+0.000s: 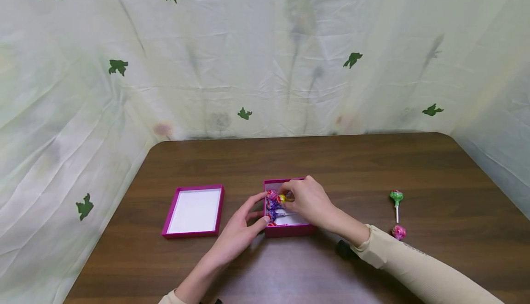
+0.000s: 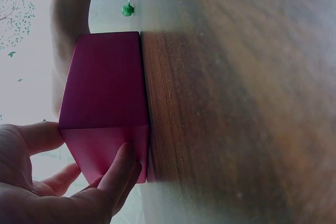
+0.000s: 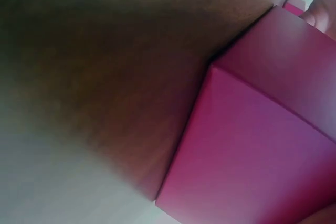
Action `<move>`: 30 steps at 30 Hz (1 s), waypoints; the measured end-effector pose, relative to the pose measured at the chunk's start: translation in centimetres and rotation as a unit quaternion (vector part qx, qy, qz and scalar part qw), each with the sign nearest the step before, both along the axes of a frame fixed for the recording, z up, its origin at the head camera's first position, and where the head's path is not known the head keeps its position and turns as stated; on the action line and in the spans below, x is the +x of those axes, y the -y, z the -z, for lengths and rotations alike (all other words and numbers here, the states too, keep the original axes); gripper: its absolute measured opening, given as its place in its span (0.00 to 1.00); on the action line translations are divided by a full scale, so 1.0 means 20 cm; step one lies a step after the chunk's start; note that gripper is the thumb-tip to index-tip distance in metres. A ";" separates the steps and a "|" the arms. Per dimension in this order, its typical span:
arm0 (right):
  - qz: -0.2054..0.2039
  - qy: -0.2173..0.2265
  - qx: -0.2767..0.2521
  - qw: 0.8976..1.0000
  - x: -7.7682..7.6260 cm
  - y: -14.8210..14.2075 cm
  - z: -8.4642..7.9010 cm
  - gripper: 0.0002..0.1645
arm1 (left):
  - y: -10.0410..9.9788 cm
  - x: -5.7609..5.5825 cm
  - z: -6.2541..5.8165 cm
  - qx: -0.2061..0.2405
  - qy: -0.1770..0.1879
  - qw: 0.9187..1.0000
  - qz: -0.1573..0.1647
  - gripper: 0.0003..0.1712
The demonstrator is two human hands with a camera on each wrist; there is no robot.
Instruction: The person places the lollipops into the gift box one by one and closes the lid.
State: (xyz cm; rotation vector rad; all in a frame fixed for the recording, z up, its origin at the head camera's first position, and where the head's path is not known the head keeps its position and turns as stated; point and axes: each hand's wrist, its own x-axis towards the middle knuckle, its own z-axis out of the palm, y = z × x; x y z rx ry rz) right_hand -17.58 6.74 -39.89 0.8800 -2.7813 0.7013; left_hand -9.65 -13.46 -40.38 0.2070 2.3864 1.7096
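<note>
Left hand (image 1: 240,228), fingers loosely spread, touches left wall of magenta box (image 1: 290,232). Right hand (image 1: 309,201) reaches in over box's right rim, pinching yellow-wrapped lollipop (image 1: 282,198). Purple-wrapped lollipops (image 1: 271,205) lie along left wall inside; white floor (image 1: 292,220) shows right of them. Shallow lid (image 1: 220,212) sits left, strip of tabletop (image 1: 234,195) between, near edges roughly level. Green lollipop (image 1: 396,196) and pink lollipop (image 1: 399,232) lie well right of box, pink one just beside right sleeve (image 1: 418,265).

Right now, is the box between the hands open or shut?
Open: lollipops show inside the box, and what looks like its lid lies apart on the table.
</note>
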 end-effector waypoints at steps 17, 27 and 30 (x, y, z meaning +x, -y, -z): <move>-0.038 0.030 -0.051 0.998 -0.01 -0.04 -0.01 0.14 | -0.01 0.00 0.00 -0.002 -0.006 1.000 -0.002 0.31; -0.070 0.129 -0.143 0.979 0.00 -0.11 -0.09 0.11 | -0.01 0.00 -0.01 -0.005 -0.007 1.000 -0.004 0.31; -0.085 0.133 -0.158 0.975 0.01 -0.14 -0.12 0.11 | -0.01 0.00 -0.01 -0.009 -0.008 1.000 -0.006 0.31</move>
